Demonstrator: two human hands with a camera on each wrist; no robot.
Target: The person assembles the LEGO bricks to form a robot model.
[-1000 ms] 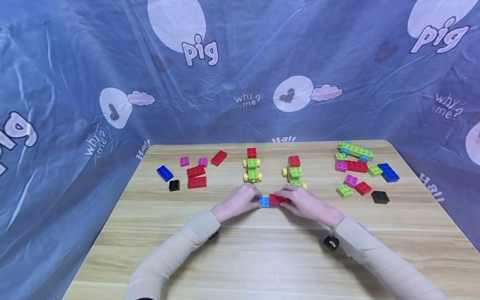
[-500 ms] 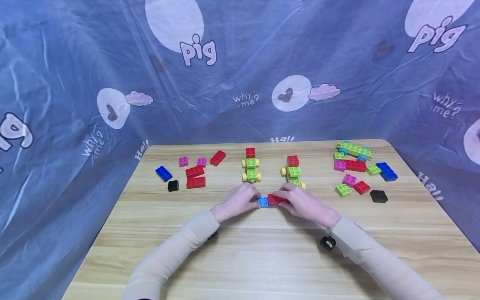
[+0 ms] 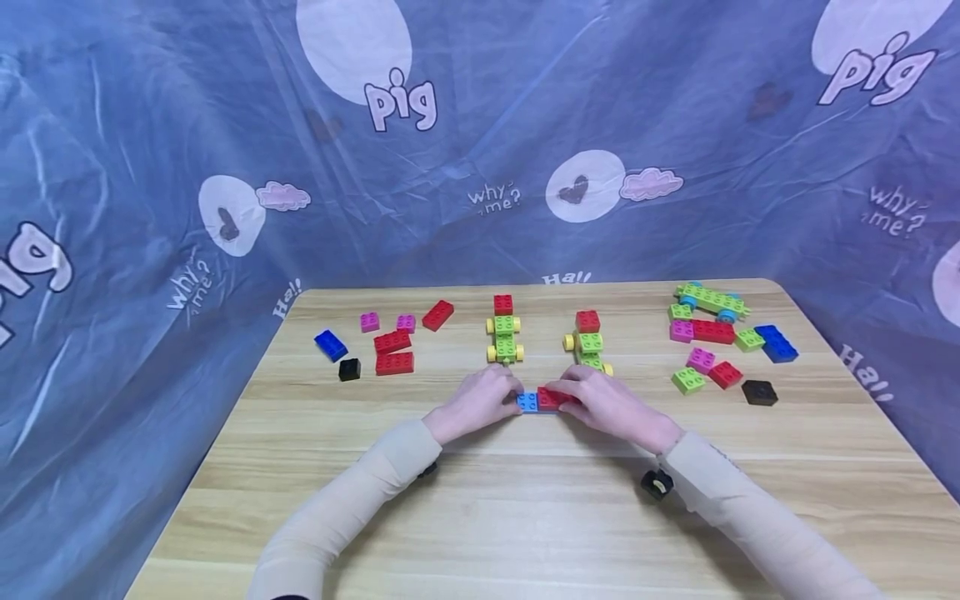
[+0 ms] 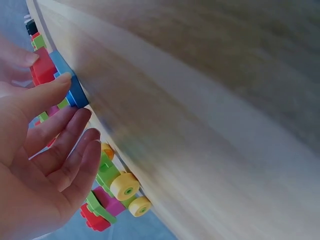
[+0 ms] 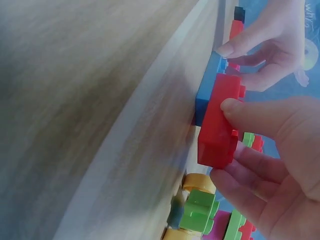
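On the table in front of me lies a blue brick point(image 3: 527, 402), its studs bare at the left end. My left hand point(image 3: 480, 398) pinches that end, thumb on the near side in the left wrist view. A longer red brick point(image 5: 220, 125) sits over the blue brick's right part and juts past its end in the right wrist view. Thumb and fingers of my right hand point(image 3: 609, 407) hold the red brick, covering its right end in the head view.
Behind the hands stand two lime builds point(image 3: 505, 337) on yellow wheels, each with a red brick at its far end. Loose red, pink, blue and black bricks point(image 3: 394, 363) lie left; more bricks and a blue-wheeled lime base point(image 3: 711, 300) lie right. A printed blue cloth point(image 3: 465, 233) hangs behind.
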